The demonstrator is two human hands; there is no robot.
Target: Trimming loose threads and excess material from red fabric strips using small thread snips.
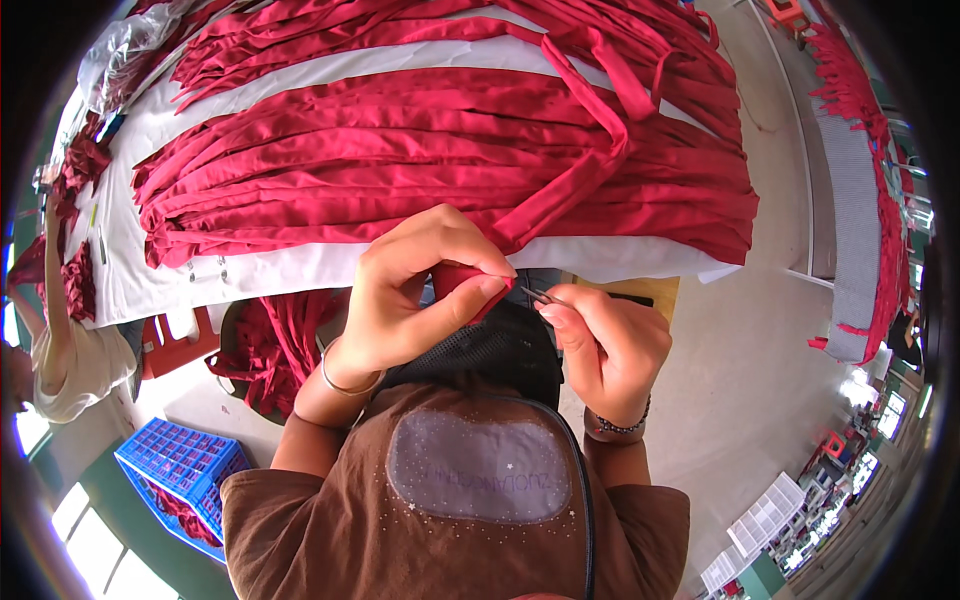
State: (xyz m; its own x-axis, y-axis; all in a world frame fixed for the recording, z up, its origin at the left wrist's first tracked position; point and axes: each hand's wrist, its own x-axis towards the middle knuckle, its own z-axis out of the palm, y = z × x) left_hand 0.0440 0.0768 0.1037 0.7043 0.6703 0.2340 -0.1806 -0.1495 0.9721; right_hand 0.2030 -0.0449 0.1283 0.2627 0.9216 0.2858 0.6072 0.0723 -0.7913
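Near the middle of the head view, my left hand pinches the end of a red fabric strip between thumb and fingertips. From there the strip runs up over a wide bundle of long red fabric strips on the table. Just to the right, my right hand grips a small, dark, pointed metal tool. Its tip points at the pinched fabric, with a slight gap between them. My fingers cover most of the tool, so its exact kind is hidden.
White cloth covers the table under the bundles. Below its left side hangs a heap of red strips, near a red stool and a blue crate. Another person works at far left. A grey rack with red fabric stands right.
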